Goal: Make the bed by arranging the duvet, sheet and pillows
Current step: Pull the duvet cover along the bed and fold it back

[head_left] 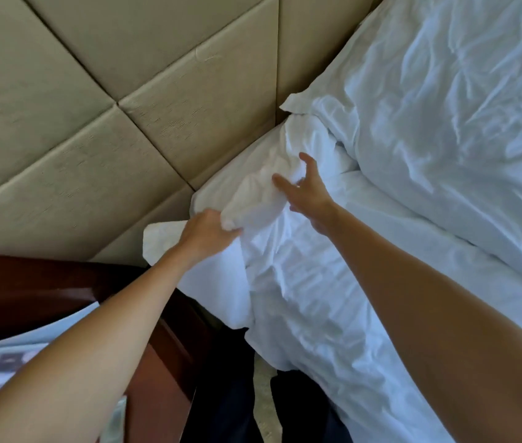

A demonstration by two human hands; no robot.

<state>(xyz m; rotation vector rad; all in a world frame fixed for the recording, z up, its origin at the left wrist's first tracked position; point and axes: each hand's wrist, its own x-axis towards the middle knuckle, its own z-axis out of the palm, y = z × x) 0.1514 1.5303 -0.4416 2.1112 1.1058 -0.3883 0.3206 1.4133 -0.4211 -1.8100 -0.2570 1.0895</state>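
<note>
While bunched, pillow (255,199) in left hand (203,233).

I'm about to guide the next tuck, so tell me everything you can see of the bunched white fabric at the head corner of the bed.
The bunched fabric is white, thin-looking cloth, heavily creased and gathered into a lump at the mattress corner beside the padded headboard. The left hand has a closed grip on its lower end; the right hand, fingers spread, touches its upper side. A flat flap hangs off the bed edge below. A pillow lies just beyond.
</note>
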